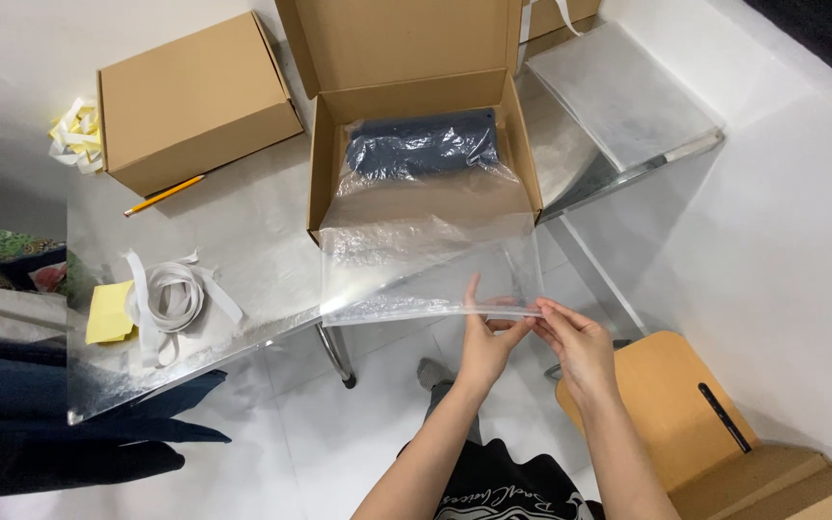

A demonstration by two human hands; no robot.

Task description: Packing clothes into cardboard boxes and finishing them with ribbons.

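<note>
- The near edge of a clear plastic bag is pinched by the left hand and the right hand, lower centre.
- The bag's far end, with a dark folded garment, is lodged in an open cardboard box on the desk, upper centre.
- A closed box is seen upper left.

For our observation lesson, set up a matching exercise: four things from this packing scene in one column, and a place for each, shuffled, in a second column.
Things:
1. pencil
2. dark folded garment
3. yellow paper pad
4. clear plastic bag

Places:
A. inside the open cardboard box, under plastic
B. its open edge pinched by the left hand and right hand
C. on the table beside the closed cardboard box
D. next to a coil of white strips

Pairs: 1-C, 2-A, 3-D, 4-B
</note>
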